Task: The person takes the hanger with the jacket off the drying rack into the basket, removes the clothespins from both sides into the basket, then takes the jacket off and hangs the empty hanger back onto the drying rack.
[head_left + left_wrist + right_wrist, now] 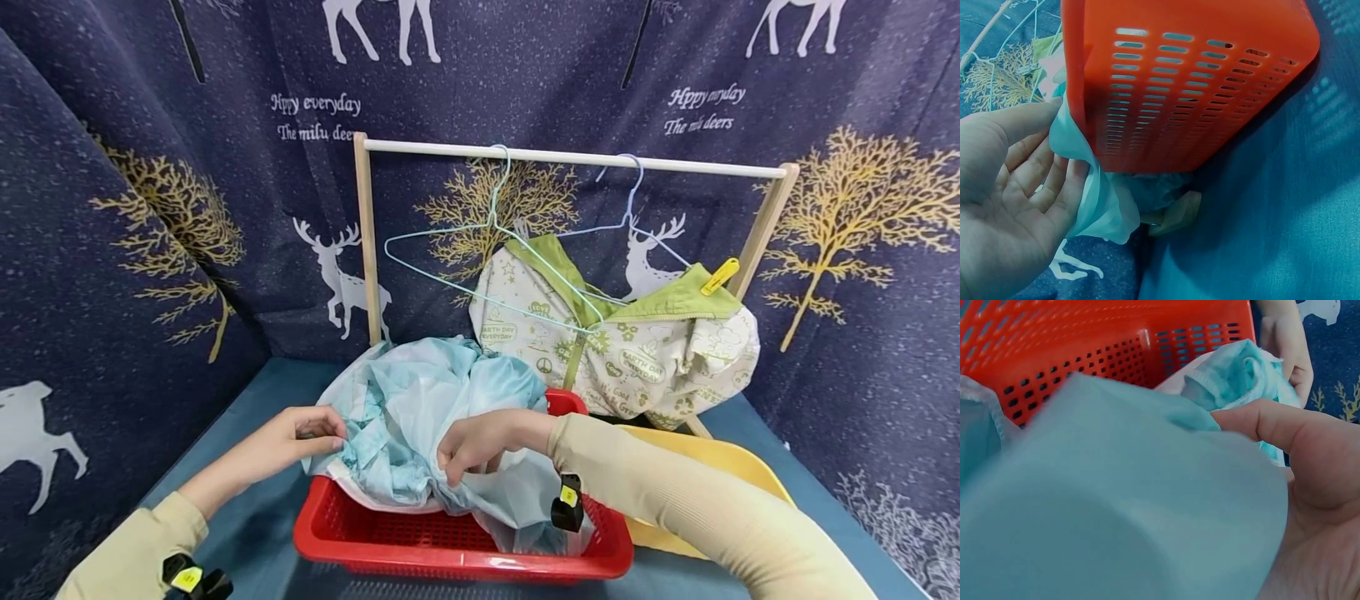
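A thin light blue garment [427, 392] with white parts lies bunched over the back and left of a red basket [465, 560], some of it hanging inside. My right hand [487, 442] pinches a fold of it above the basket, and the pinched fabric spreads wide across the right wrist view. At the basket's left side, my left hand [300, 435] holds the garment's edge between thumb and curled fingers. In the left wrist view, that pale cloth [1104, 212] drapes past the basket's rim. The bunched fabric hides much of the garment's shape.
Behind the basket stands a rack with a white rail [570, 157]. A mint hanger [493, 218] and a blue hanger [628, 218] hang there. A white-and-green printed garment [622, 367] hangs with a yellow clothespin [720, 277]. A yellow tray [720, 454] sits at right.
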Tool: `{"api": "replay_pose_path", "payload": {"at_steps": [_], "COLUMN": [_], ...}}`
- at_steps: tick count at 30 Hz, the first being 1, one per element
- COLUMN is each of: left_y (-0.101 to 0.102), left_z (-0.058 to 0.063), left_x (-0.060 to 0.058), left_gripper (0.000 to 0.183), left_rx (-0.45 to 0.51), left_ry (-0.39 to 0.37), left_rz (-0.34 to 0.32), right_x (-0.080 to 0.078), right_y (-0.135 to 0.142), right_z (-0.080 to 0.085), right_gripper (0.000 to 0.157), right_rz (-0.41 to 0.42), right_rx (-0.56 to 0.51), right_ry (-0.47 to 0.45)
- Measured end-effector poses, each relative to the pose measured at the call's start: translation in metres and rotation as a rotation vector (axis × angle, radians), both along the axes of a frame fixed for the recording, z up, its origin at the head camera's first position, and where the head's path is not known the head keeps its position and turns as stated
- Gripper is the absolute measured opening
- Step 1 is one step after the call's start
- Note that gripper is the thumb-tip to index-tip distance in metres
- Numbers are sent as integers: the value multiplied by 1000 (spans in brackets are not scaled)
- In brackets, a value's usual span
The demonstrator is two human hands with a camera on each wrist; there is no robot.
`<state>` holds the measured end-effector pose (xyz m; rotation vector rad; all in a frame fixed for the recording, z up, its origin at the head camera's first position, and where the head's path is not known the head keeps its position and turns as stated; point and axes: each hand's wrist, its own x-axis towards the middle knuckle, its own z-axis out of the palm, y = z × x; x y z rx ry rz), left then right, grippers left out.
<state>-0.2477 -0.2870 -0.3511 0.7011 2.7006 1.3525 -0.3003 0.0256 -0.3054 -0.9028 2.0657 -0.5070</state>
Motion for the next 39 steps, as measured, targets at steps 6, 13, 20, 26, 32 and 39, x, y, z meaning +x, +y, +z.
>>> {"api": "replay_pose_path", "payload": {"at_steps": [6, 13, 20, 26, 32, 39], "left_y": [0, 0, 1, 1, -3, -6], "left_z": [1, 2, 2, 3, 16, 53], "left_x": [1, 2, 1, 0, -6, -21], "left_gripper": [16, 17, 17, 14, 13, 27], "left_rx": [9, 4, 2, 4, 32, 42], "left_ry": [9, 4, 2, 32, 71, 90], "left_rz": [-15, -6, 4, -44, -8, 170], "right_x": [1, 2, -8, -18, -24, -27], "right_y": [-2, -1, 1, 4, 6, 4], "right_z": [-5, -20, -30, -44, -52, -53], "right_gripper": [28, 18, 11, 25, 30, 28], "right_rz": [-68, -107, -85, -67, -63, -88], "right_rx": [83, 149, 208, 201, 185, 184], "right_ry": [-95, -162, -257, -350, -367, -397]}}
